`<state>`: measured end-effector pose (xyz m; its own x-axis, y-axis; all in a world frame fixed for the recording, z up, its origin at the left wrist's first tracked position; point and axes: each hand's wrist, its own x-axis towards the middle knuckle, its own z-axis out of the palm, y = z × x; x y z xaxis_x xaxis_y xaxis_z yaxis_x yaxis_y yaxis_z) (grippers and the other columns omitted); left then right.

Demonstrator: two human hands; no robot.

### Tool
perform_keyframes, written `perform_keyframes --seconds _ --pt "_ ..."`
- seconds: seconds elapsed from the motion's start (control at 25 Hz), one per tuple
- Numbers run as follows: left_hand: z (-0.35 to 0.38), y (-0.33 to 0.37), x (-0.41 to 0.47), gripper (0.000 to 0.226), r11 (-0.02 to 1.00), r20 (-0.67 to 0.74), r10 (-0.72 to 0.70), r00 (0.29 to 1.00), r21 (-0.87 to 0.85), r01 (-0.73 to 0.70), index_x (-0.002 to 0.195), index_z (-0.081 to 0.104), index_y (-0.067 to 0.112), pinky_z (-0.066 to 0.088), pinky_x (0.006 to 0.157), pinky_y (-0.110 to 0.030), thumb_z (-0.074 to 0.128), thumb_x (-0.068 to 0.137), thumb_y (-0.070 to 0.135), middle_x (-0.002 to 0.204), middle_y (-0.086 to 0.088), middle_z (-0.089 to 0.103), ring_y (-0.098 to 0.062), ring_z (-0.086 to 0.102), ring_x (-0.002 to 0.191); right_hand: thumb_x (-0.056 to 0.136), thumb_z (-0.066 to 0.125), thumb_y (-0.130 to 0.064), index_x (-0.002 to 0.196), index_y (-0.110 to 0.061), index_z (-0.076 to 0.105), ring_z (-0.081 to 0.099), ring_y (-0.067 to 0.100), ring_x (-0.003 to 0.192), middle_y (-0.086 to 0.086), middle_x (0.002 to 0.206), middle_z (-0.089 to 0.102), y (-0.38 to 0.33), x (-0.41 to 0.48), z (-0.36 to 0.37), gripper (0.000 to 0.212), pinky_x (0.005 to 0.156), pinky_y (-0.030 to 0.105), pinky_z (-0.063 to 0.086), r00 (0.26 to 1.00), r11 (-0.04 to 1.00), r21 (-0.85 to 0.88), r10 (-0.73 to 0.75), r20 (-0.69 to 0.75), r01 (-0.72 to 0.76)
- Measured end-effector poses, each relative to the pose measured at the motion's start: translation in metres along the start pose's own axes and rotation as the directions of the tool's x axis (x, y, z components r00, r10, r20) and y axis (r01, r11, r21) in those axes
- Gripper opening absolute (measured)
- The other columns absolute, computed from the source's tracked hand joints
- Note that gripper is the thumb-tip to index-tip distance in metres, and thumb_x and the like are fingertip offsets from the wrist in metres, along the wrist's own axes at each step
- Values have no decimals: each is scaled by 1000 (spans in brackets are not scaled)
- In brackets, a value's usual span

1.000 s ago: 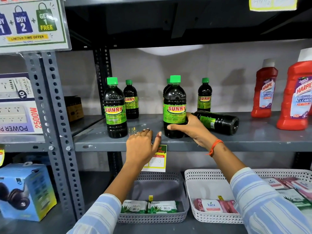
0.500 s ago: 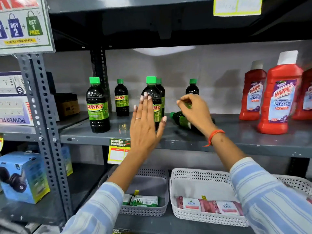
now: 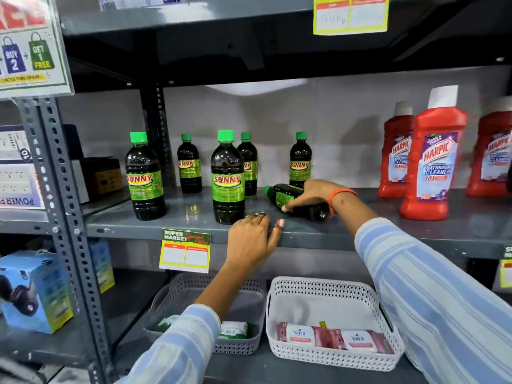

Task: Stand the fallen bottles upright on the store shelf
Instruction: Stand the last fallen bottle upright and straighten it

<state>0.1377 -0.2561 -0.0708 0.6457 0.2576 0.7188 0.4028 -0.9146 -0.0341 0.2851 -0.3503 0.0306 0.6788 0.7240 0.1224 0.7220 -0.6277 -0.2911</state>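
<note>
The fallen Sunny bottle [image 3: 296, 202] lies on its side right of the frame's centre, on the grey metal shelf [image 3: 388, 225], its green cap pointing left toward the upright Sunny bottle [image 3: 228, 177] in front. The right hand [image 3: 310, 194] is closed around its middle, on the label; the left hand [image 3: 250, 242] rests on the shelf edge, fingers loosely together, holding nothing. The bottle looks full of dark liquid, so probably rather heavy, and its smooth plastic may slip; a hold around the wide body, near the label, seems safer than the narrow neck; the neighbours stand near and could be knocked.
</note>
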Motion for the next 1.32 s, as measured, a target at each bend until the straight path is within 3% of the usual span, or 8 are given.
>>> perform_keyframes --seconds 0.2,0.32,0.48,0.76,0.88,1.04,1.2,1.32 --pt "1 -1 -1 60 1000 -19 10 1000 7 -10 83 63 13 44 61 -34 16 93 48 84 -6 71 -26 64 78 63 70 -61 80 -13 53 54 26 78 8 90 60 -7 1 8 54 55 28 39 992 998 -26 49 -115 -53" --pt "4 0 -2 59 1000 -52 4 999 -14 -4 81 63 11 44 60 -34 17 92 47 83 -6 70 -26 64 76 65 66 -66 94 -12 60 58 30 90 11 98 65 -1 2 24 62 72 33 48 952 989 143 69 -299 -27" --pt "7 -1 -3 55 1000 -97 14 995 -21 -16 77 62 12 45 58 -33 22 94 45 78 -6 70 -26 65 71 72 67 -58 113 -13 54 47 32 116 10 110 62 8 6 43 62 98 43 44 884 771 624 195 -425 130" --pt "10 -2 -1 56 999 -126 17 992 -25 -20 78 64 12 45 59 -32 22 93 45 79 -5 72 -24 66 72 59 88 -22 122 -17 36 60 11 99 4 114 58 28 9 48 82 78 20 48 897 453 840 170 -409 297" --pt "11 -1 -1 57 999 -135 13 991 -30 -17 79 66 11 46 60 -32 22 93 45 82 -6 73 -24 67 73 55 91 -22 119 -18 35 59 5 93 3 112 58 32 10 50 85 74 17 46 909 478 836 163 -384 268" --pt "11 0 -1 56 1000 -156 7 988 -29 -11 78 66 11 45 58 -31 24 93 45 80 -5 73 -24 66 71 54 90 -25 121 -12 37 58 20 105 8 115 57 35 10 51 86 89 32 50 912 567 803 207 -355 183" --pt "12 0 -1 55 1000 -168 6 986 -20 -10 78 68 12 46 58 -30 26 93 44 81 -5 74 -23 67 71 63 77 -22 113 -6 54 63 21 95 6 97 67 33 10 50 58 79 29 50 916 587 790 196 -349 176" --pt "12 0 -1 54 1000 -172 4 985 -20 -7 78 68 11 47 58 -30 27 93 43 81 -5 74 -23 68 71 63 80 -27 109 -8 63 64 22 98 10 102 69 31 10 51 52 81 31 53 929 605 773 144 -342 191"
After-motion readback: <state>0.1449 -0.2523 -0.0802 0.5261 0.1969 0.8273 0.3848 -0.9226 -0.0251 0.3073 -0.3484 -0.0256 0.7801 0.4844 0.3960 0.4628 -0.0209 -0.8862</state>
